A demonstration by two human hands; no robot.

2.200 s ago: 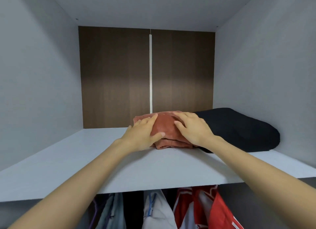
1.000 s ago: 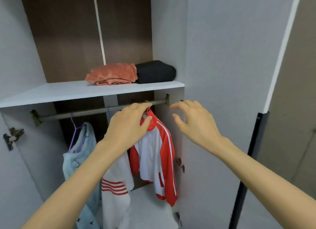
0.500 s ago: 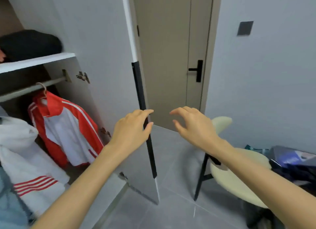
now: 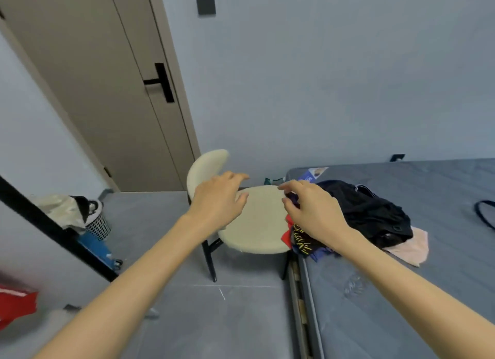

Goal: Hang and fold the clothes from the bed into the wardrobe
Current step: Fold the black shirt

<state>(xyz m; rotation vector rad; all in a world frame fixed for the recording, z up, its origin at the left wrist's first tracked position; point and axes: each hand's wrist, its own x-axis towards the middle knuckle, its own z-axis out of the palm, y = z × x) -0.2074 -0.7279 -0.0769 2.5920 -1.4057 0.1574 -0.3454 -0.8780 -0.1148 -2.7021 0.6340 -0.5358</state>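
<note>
Crumpled clothes (image 4: 364, 214) — black, pink, red, yellow-printed — lie heaped on the grey bed (image 4: 401, 291).

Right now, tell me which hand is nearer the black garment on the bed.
Right. The right hand hovers beside the black garment's left edge; the left hand is farther left, over the chair seat.
</note>
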